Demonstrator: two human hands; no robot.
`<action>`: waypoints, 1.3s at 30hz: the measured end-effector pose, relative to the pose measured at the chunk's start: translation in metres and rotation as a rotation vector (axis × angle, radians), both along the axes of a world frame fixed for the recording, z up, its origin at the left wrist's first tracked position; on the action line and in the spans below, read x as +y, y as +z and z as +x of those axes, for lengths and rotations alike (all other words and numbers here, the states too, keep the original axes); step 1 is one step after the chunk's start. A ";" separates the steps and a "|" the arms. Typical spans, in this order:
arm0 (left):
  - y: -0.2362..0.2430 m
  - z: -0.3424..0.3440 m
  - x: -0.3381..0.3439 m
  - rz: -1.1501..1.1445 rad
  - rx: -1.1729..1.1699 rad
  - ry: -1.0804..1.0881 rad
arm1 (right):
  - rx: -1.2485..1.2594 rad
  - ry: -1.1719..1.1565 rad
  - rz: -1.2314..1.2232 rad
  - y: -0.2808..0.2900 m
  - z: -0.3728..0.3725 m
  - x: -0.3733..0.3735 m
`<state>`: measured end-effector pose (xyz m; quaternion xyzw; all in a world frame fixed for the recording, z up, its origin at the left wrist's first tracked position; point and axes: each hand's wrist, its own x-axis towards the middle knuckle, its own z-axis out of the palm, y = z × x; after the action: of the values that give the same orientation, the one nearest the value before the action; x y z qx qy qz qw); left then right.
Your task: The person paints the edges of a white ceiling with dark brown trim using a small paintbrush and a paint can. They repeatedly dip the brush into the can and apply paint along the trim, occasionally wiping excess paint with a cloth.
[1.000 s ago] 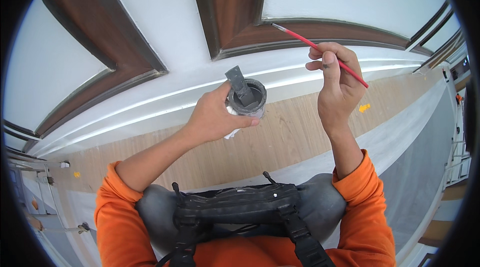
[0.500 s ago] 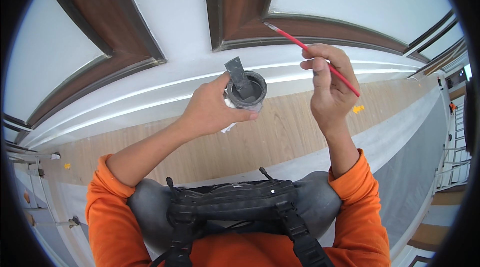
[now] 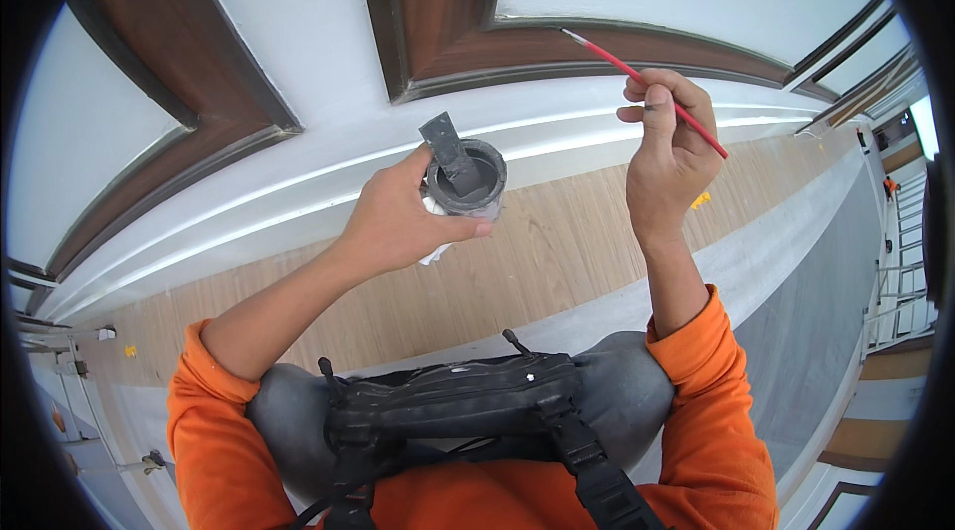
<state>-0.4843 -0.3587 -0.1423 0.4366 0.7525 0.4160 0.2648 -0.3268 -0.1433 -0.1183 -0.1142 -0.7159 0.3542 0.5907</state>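
Observation:
My left hand (image 3: pixel 386 217) is wrapped round a small cup of dark grey paint (image 3: pixel 480 182), with a white cloth or paper (image 3: pixel 435 254) pressed under it. A flat grey stick (image 3: pixel 446 142) leans in the cup and juts above its rim. In my right hand (image 3: pixel 668 147) is a thin red-handled paintbrush (image 3: pixel 637 78), pinched between thumb and fingers. Its tip is at the upper edge of the brown wood-look frame moulding (image 3: pixel 537 46), by the dark inner trim; whether it touches I cannot tell.
A white wall (image 3: pixel 318 63) carries another brown frame (image 3: pixel 189 33) at left, above a white baseboard (image 3: pixel 328 182). Wood-look flooring (image 3: pixel 557 242) borders grey sheeting (image 3: pixel 806 291). A black bag (image 3: pixel 448 396) rests across my lap. Metal railings or scaffolding (image 3: pixel 900 271) stand far right.
The brush tip has moved right, from near the frame's inner corner along its lower strip. The view has shifted slightly right; the cup stays in my left hand.

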 end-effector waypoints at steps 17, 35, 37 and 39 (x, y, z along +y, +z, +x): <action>0.001 0.002 0.005 -0.027 -0.034 -0.009 | 0.005 0.057 -0.049 -0.004 -0.004 -0.003; -0.002 -0.001 0.004 -0.070 -0.067 -0.009 | -0.009 0.088 0.142 -0.003 -0.004 -0.002; -0.001 -0.002 0.002 -0.083 -0.075 -0.015 | -0.029 0.087 0.143 -0.006 -0.006 -0.005; 0.000 -0.003 0.000 -0.078 -0.062 -0.015 | -0.006 0.060 0.090 -0.004 -0.006 -0.004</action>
<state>-0.4875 -0.3588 -0.1422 0.4186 0.7562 0.3976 0.3081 -0.3329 -0.1471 -0.1226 -0.0670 -0.7359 0.3390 0.5823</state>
